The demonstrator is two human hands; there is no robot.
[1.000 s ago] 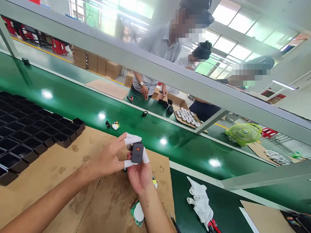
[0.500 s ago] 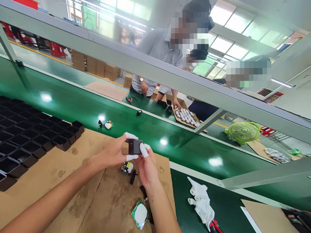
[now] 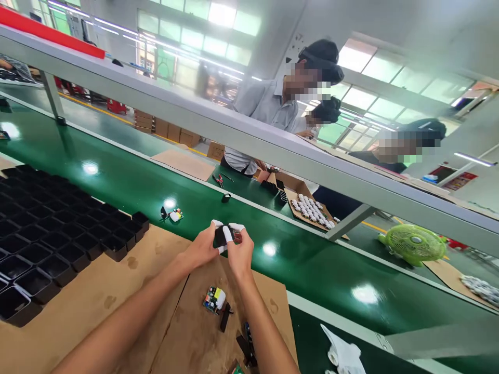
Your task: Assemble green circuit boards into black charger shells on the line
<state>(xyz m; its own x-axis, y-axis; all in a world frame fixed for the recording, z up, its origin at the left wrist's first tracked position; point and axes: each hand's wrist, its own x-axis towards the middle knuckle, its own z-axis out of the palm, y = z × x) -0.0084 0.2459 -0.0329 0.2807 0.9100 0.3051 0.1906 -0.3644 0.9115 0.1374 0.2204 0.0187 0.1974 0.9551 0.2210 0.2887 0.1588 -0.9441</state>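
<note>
Both my hands meet over the far edge of a cardboard sheet [image 3: 117, 291] and pinch a small black charger housing [image 3: 220, 237] between them. My left hand [image 3: 202, 248] grips it from the left, white cots on thumb and forefinger. From the right, my right hand [image 3: 239, 250] presses on it with white-capped fingertips. Below my wrists a small circuit board [image 3: 214, 299] with a yellow part lies on the cardboard, with black plastic parts [image 3: 225, 317] beside it.
A black tray of square cells [image 3: 58, 234] fills the left. A green conveyor belt [image 3: 304, 259] runs behind, carrying a small board [image 3: 174, 214]. A white glove [image 3: 345, 356] lies lower right. Other people work beyond the metal rail [image 3: 234, 130], near a green fan [image 3: 413, 243].
My hands have moved away from me toward the belt with the housing and closed tighter round it. The view has tilted up, and the circuit board now lies uncovered below my wrists.
</note>
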